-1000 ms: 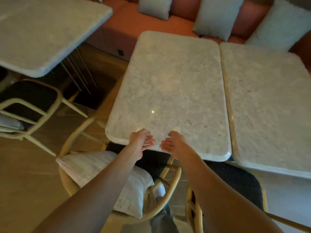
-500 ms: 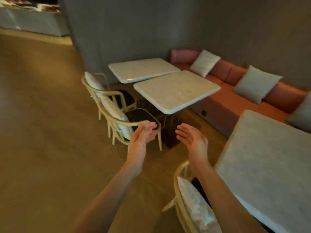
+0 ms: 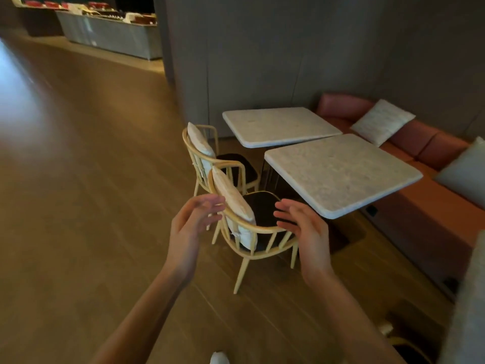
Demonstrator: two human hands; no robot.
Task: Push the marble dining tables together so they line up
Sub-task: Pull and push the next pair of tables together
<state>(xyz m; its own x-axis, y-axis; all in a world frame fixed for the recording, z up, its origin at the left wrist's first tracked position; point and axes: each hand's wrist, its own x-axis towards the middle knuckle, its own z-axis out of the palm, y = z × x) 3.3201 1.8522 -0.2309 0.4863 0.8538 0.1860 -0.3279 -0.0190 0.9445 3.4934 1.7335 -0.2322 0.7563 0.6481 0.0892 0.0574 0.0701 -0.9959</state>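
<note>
- Wooden flooring [image 3: 86, 179] ran away to a grey wall, with a pink bench [image 3: 420, 195] along the right side and a counter far off at the upper left.
- Two marble tables stood ahead of us: the near table [image 3: 341, 174] and the far table [image 3: 278, 126]. Their tops looked skewed to one another, corners close but edges not parallel, so we judged the lining-up not yet done.
- We held our left hand [image 3: 193, 222] and right hand [image 3: 305, 227] out in the air, palms facing each other, fingers loosely spread, gripping nothing and touching nothing.
- Between our hands sat a cane chair [image 3: 252, 232] with a pale cushion; a second chair [image 3: 207, 153] stood just beyond it.
- The near table lay ahead and to the right of both hands, its near corner just beyond the right hand, so we judged that hand the closer one.
- Its long axis ran from near left to far right, towards the bench.
- We judged the chair stood in the way of a straight reach from the left.
</note>
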